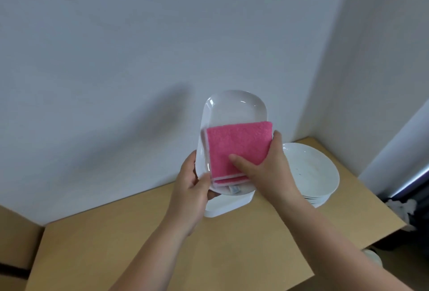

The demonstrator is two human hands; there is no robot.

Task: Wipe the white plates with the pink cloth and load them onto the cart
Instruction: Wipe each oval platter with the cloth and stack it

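"So, which step is this: wiping or loading?"

"Wiping, I'd say. The left hand (189, 183) grips the oblong plate (234, 107) by its lower left rim, thumb on the face and fingers behind, holding it up off the table (162, 244) and tilted towards the camera. The right hand (267, 165) has the pink cloth (239, 144), folded, flat against the lower half of the plate's face."

"How is that hand set?"

"Thumb pressed on the front of the cloth, fingers curled round the right edge. Whether they lie behind the cloth alone or behind the plate too, I cannot tell."

"And the rest of the plates?"

"A stack of round plates (311, 170) sits on the table to the right, with faint marks on the top one. A second white dish (222, 207) lies just under the held one. All of those look yet to be done."

"What does the next move need?"

"Probably a stroke up over the bare upper half, with the left hand bracing against the push so the glossy rim does not slip. After that comes loading, though the cart is not in view, so a turn towards it seems likely."
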